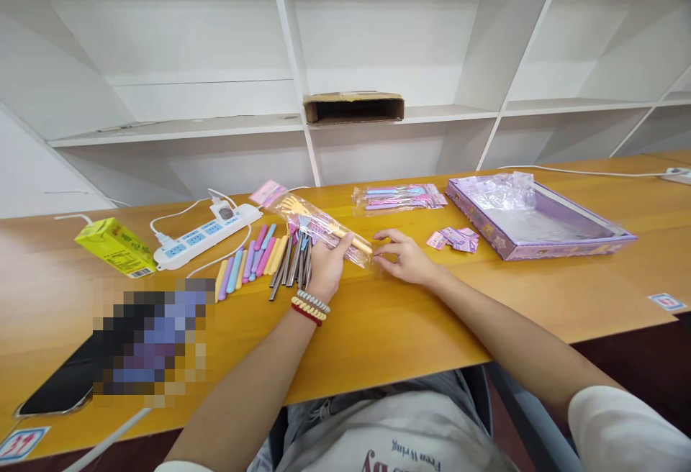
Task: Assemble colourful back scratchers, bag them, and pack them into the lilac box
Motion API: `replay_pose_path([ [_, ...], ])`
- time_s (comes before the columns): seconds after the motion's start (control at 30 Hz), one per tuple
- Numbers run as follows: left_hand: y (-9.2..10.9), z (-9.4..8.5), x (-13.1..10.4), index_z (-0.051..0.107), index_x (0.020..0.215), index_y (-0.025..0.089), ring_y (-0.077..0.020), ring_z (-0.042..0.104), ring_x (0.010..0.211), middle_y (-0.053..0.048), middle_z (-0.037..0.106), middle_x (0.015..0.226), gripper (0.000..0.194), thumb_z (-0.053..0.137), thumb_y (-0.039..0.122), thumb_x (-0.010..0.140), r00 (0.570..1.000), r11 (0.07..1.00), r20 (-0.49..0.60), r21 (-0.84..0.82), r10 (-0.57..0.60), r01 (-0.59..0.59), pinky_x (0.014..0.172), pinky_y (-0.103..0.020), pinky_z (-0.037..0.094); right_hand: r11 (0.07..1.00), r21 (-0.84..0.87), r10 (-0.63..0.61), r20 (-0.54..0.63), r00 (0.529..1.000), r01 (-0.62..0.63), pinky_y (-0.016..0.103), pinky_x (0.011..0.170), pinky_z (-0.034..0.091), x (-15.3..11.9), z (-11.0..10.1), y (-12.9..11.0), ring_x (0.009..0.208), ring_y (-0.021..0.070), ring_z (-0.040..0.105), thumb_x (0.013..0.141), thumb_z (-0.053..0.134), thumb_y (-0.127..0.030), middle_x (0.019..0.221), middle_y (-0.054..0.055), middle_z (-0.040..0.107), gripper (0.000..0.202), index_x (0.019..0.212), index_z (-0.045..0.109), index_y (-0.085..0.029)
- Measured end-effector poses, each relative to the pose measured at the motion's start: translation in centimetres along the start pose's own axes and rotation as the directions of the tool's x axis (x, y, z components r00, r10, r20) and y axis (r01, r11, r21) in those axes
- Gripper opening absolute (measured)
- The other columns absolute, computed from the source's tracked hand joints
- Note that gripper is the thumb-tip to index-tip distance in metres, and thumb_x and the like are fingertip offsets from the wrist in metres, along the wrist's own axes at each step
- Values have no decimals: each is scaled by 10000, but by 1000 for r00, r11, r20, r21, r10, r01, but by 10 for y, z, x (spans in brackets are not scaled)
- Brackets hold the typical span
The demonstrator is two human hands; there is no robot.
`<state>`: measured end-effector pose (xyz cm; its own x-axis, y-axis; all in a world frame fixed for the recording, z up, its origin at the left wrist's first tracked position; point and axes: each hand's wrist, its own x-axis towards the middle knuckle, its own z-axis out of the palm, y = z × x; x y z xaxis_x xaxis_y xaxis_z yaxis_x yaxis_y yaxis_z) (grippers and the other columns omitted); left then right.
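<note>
My left hand [327, 265] grips the lower end of a clear plastic packet [356, 250] holding a yellow stick with a hand-shaped head, which looks like a back scratcher [294, 204]. A pink card shows at the packet's far end. My right hand [402, 256] is just right of the packet's near end, fingers curved and apart, with nothing visible in them. Under and beside my left hand lie metal rods [294, 262] with coloured hand-shaped heads, partly hidden by the packet. Left of them is a row of pink, purple, blue and yellow handles [249, 260].
Filled packets [399, 197] lie at the back, small pink cards [453, 239] nearer. A purple box tray [561, 249] with clear plastic stands right. Left are a power strip [202, 238], a yellow drink carton [116, 247] and a phone [59, 378]. A cardboard box [353, 98] sits on the shelf.
</note>
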<state>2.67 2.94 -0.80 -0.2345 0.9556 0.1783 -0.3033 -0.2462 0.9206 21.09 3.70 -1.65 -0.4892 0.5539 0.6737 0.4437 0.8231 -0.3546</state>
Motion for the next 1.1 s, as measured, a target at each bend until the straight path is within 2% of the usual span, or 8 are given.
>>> replay_pose_path([
  [0.1, 3, 4, -4, 601, 832, 148, -168, 631, 740, -33, 656, 798, 293, 743, 274, 609, 997, 999, 76, -34, -24, 27, 703, -303, 505, 999, -17, 41, -39, 998, -42, 368, 886, 459, 0, 2, 4, 1007, 197, 545, 798, 570, -269, 1074, 101, 555, 146, 878, 665, -191],
  [0.27, 4, 6, -9, 590, 888, 143, -185, 644, 775, -62, 666, 870, 330, 732, 297, 632, 988, 994, 131, -55, -82, 90, 683, -317, 522, 996, 71, 55, -134, 989, -46, 359, 859, 471, 2, 4, 3, 964, 189, 555, 790, 595, -299, 1017, 102, 574, 202, 950, 630, -181],
  [0.5, 4, 7, -10, 583, 888, 139, -179, 647, 767, -72, 664, 833, 338, 704, 359, 662, 973, 984, 166, -48, -163, 173, 657, -292, 522, 985, 152, 112, -187, 976, -84, 349, 802, 475, 5, 3, -3, 883, 177, 572, 795, 589, -294, 930, 88, 592, 135, 839, 651, -181],
  [0.57, 9, 6, -7, 569, 857, 142, -157, 645, 710, -49, 657, 783, 315, 697, 353, 662, 980, 974, 108, -135, -168, 182, 641, -275, 516, 982, 153, 134, -174, 976, -108, 360, 820, 465, 5, -1, 0, 907, 185, 568, 787, 596, -297, 955, 90, 585, 130, 798, 654, -181],
  [0.63, 15, 4, -2, 552, 807, 143, -137, 632, 641, -24, 643, 722, 285, 690, 340, 654, 986, 960, -2, -227, -167, 163, 614, -262, 508, 979, 156, 154, -148, 977, -131, 372, 847, 449, 4, -5, 7, 942, 194, 560, 776, 611, -312, 991, 91, 580, 138, 776, 657, -181],
  [0.73, 23, -2, 6, 536, 757, 142, -135, 617, 592, -12, 627, 673, 265, 684, 324, 636, 980, 948, -114, -292, -162, 123, 570, -256, 493, 976, 144, 180, -98, 979, -165, 389, 875, 425, 2, -15, 19, 975, 205, 546, 771, 619, -335, 1024, 91, 575, 158, 774, 660, -183],
  [0.9, 25, -4, 6, 523, 765, 153, -142, 619, 598, -3, 629, 677, 294, 718, 305, 606, 986, 940, -69, -318, -154, 124, 608, -286, 500, 982, 96, 168, -27, 985, -165, 404, 895, 399, -1, -22, 27, 998, 215, 527, 776, 608, -372, 1032, 94, 565, 200, 753, 638, -176],
  [1.1, 25, 0, 0, 524, 780, 165, -154, 635, 642, 4, 626, 673, 314, 696, 384, 634, 982, 937, 17, -297, -190, 186, 679, -326, 507, 999, 0, 38, 112, 993, -38, 388, 896, 394, 3, -18, 14, 980, 202, 500, 856, 505, -364, 1034, 97, 568, 215, 896, 612, -181],
])
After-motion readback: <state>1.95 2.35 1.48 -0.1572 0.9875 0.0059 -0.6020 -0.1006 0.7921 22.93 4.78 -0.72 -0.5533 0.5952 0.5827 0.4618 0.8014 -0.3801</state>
